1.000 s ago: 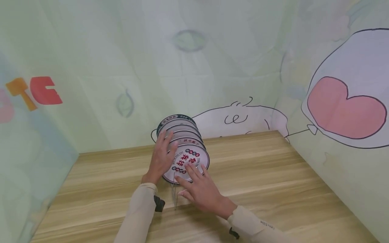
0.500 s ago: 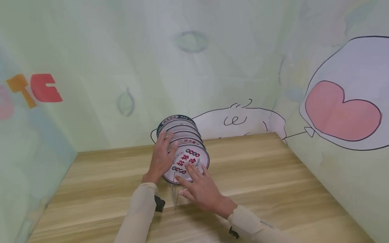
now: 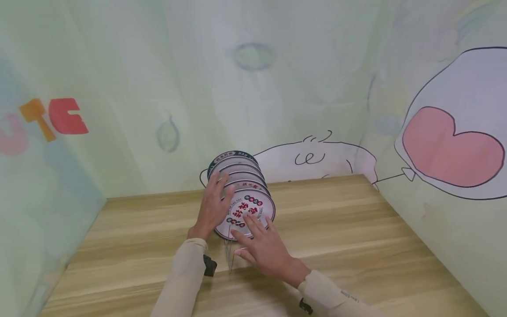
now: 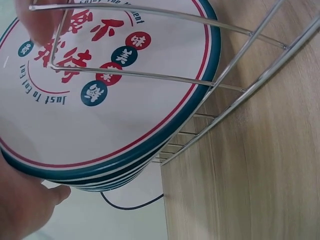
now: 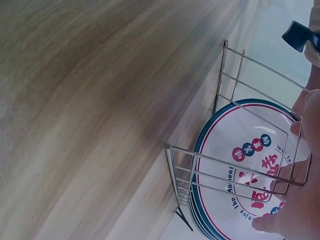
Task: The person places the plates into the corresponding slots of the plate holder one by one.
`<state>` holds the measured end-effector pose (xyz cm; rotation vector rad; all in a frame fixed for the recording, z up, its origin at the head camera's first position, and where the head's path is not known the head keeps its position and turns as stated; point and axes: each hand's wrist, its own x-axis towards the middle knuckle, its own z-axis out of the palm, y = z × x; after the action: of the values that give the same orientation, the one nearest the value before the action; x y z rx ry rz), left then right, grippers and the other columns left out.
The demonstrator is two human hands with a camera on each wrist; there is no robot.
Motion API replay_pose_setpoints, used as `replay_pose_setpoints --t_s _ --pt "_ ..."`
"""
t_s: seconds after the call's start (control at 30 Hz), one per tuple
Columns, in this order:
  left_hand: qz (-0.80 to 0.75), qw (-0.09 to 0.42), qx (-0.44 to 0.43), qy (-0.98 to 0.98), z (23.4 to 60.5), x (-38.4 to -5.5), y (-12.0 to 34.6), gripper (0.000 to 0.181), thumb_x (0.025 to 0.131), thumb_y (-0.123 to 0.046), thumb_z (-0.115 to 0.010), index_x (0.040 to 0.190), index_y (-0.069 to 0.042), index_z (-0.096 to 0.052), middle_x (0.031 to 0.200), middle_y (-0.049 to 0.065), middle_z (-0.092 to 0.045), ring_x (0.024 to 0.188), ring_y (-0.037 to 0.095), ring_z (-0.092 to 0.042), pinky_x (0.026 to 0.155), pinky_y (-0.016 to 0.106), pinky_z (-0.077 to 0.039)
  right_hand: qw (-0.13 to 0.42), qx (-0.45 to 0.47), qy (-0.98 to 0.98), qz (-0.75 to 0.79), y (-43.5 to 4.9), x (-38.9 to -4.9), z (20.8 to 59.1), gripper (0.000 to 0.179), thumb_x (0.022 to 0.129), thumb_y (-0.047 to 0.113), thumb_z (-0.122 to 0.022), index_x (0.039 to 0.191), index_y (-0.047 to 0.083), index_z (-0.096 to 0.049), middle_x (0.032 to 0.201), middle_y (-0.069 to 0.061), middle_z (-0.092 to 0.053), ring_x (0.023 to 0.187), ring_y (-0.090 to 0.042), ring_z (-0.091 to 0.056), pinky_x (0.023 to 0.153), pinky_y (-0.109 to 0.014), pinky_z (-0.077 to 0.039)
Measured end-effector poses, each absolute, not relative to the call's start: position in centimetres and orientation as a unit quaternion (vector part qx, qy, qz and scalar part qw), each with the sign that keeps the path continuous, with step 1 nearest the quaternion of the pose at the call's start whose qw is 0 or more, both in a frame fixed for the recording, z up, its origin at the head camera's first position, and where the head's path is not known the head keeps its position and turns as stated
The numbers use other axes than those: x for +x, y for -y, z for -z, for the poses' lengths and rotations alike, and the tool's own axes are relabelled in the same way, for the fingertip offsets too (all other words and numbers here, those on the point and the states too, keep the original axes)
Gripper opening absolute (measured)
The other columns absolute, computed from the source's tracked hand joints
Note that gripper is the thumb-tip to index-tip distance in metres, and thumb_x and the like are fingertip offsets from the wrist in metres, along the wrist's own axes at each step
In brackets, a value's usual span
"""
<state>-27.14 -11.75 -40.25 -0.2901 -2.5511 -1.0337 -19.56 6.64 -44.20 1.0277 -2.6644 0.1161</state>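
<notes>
Several round white plates (image 3: 259,220) with dark green rims and red lettering stand on edge in a row in a metal wire rack (image 5: 240,170). My left hand (image 3: 212,207) lies along the left side of the row, its fingers on the plates' rims; in the left wrist view part of that hand (image 4: 25,207) is by the front plate (image 4: 145,115). My right hand (image 3: 266,251) is spread at the lower front plate, fingertips against its printed face. In the right wrist view its fingers (image 5: 285,220) reach among the rack's wires. Fingers hide some of the lettering.
The rack stands on a wood-grain table (image 3: 336,237). A pale printed cloth backdrop (image 3: 190,88) rises behind and on both sides, with a balloon drawing (image 3: 455,145) on the right. Dark wrist straps (image 3: 210,265) are on the sleeves.
The head view has shifted slightly, so everything sits a little differently in frame. Both hands, the plates and the rack keep the same places relative to one another.
</notes>
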Motion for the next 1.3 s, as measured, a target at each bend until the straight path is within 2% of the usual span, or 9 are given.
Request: replay_pose_setpoints --t_s 0.73,1.3 --pt "0.378 0.185 -0.107 0.901 40.28 -27.87 11.64 0.057 0.105 -0.039 -0.042 0.155 -0.011 -0.037 0.167 0.015 -0.020 0.155 0.038 -0.016 0.124 0.058 -0.018 0.138 0.346 0.927 -0.043 -6.55 -19.91 44.21 0.049 0.104 0.050 -0.041 0.149 0.032 -0.047 0.163 -0.013 -0.032 0.152 -0.032 -0.028 0.120 -0.063 -0.024" --pt "0.388 0.185 -0.115 0.896 40.74 -28.13 11.87 0.057 0.105 -0.038 -0.042 0.155 -0.012 -0.036 0.167 0.014 -0.021 0.155 0.036 -0.016 0.124 0.057 -0.018 0.162 0.335 0.927 -0.045 -6.23 -19.55 44.79 0.048 0.103 0.050 -0.044 0.146 0.029 -0.051 0.161 -0.017 -0.035 0.151 -0.035 -0.031 0.120 -0.059 -0.027"
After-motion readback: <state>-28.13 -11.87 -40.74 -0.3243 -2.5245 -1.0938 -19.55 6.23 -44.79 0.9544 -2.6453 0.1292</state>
